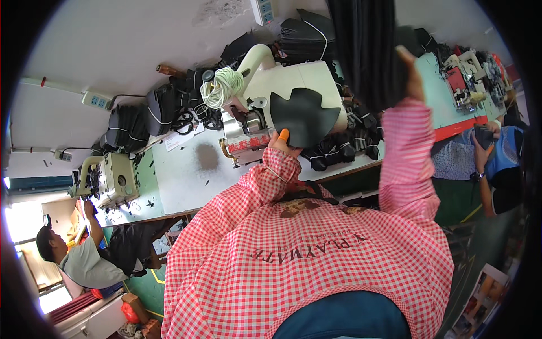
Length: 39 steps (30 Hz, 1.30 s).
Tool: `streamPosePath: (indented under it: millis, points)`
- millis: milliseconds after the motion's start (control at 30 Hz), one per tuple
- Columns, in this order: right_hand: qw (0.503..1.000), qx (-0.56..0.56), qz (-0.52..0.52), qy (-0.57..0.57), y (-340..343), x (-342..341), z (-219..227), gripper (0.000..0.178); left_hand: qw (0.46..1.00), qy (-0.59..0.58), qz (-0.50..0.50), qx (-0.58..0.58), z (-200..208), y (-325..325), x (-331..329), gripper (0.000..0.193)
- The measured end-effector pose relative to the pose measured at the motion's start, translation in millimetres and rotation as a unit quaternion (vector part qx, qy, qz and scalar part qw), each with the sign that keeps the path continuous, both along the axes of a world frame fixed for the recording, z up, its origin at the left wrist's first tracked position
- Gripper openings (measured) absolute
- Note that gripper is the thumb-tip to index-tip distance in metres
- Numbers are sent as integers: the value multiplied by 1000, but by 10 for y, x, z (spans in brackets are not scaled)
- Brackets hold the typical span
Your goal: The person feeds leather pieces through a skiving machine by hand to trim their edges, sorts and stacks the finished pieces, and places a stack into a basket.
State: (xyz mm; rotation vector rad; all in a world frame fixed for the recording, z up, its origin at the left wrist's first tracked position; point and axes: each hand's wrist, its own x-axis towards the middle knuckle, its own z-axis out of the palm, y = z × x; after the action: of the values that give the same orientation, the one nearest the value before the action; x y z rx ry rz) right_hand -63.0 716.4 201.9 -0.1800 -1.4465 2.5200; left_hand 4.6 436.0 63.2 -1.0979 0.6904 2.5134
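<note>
Before the cream machine (276, 80), the left hand (284, 144) pinches the notched black panel (305, 117) by its lower edge — perhaps to steady it — while the right hand (414, 78) (fingers partly hidden) grips a raised black stack (366, 51), likely keeping layers together.

Before you, the near machine (299, 77) stands on the table (180, 181). A second machine (117, 179) stands to its left; bundled pieces (119, 127) lie along the wall (135, 51) between them.
</note>
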Motion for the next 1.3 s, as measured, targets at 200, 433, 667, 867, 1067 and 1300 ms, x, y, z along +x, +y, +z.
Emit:
streamPosePath:
  millis: [200,433,667,867,1067,1300]
  points:
    - [965,200,-54,-159,-1169,698,-1010,42,917,284,-143,-242,82,-163,29,44]
    - [981,75,127,-124,-1284,1416,-421,53,913,282,-240,-173,674,-708,90,54]
    - [904,-38,241,-351,-1126,1185,-420,54,783,381,-479,-111,1020,-1289,248,78]
    - [761,124,545,-330,-1581,666,-644,48,724,371,-568,-125,1039,-1856,190,86]
    - [650,323,659,-199,-2662,609,-96,64,662,466,-520,-273,862,-2137,154,104]
    - [756,290,539,-232,-2901,919,-525,61,502,620,-498,-340,216,-2306,-266,73]
